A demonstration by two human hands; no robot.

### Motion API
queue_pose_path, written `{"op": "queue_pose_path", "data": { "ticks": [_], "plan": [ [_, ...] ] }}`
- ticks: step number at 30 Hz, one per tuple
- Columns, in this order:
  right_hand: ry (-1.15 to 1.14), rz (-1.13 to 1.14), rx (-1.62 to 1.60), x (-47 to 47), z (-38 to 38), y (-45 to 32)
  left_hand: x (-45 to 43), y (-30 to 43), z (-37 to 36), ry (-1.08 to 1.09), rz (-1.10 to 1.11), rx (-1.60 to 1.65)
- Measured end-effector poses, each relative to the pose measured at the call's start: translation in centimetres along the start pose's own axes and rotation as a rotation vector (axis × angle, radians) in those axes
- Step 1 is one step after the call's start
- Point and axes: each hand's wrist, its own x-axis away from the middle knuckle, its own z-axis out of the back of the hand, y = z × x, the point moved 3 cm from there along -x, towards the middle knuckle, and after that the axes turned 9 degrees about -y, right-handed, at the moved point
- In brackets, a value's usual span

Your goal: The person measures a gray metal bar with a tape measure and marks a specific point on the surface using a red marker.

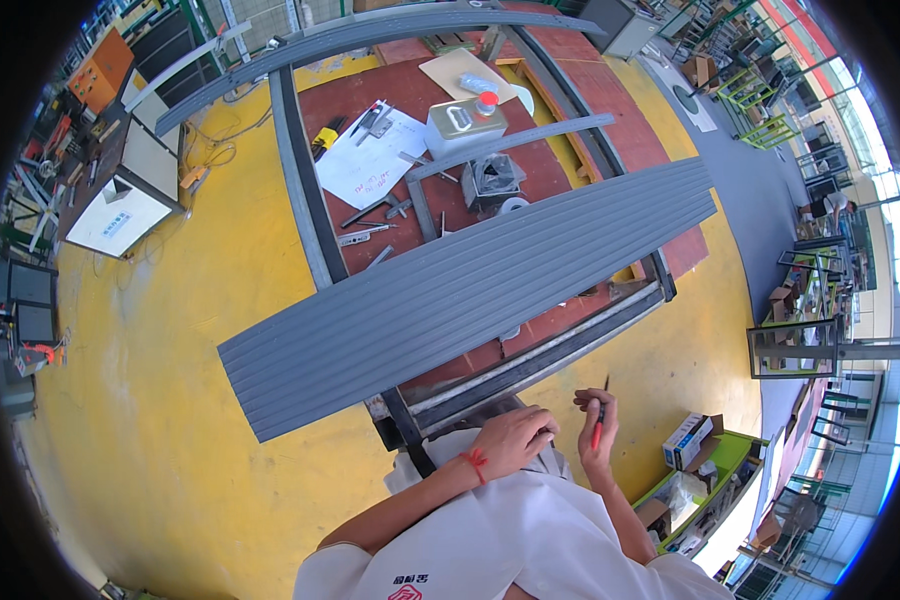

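Note:
My right hand (598, 429) holds a red marker pen (598, 427), its dark tip pointing away from me. Close to my body, beyond the near rail of the steel frame, my left hand (516, 441) is bent at the wrist, with a red string around it; whether it grips anything is hidden. Ahead of both hands, a row of long grey ribbed profiles (465, 292) lies slantwise across the black and grey steel frame (540, 356). One profile sticks out slightly at the right end. Neither hand touches the profiles.
Within the frame, a red board (330, 97) bears a metal can with a red cap (465, 127), marked paper (367, 169), a black bin (491, 182) and squares. More grey profiles (390, 26) cross the far end. A green cart (709, 487) stands right; a person (832, 204) is far right.

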Motion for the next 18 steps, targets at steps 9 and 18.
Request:
{"op": "queue_pose_path", "data": {
  "ticks": [9,18],
  "plan": [
    [0.014,0.268,0.079,-8.0,3.2,-5.8,-1.9,1.8,1.6,0.057,-0.008,-0.046],
    [-0.133,0.559,0.02,-16.3,1.1,-9.2,-3.4,3.5,2.8,0.206,0.074,-0.1]
  ]
}}
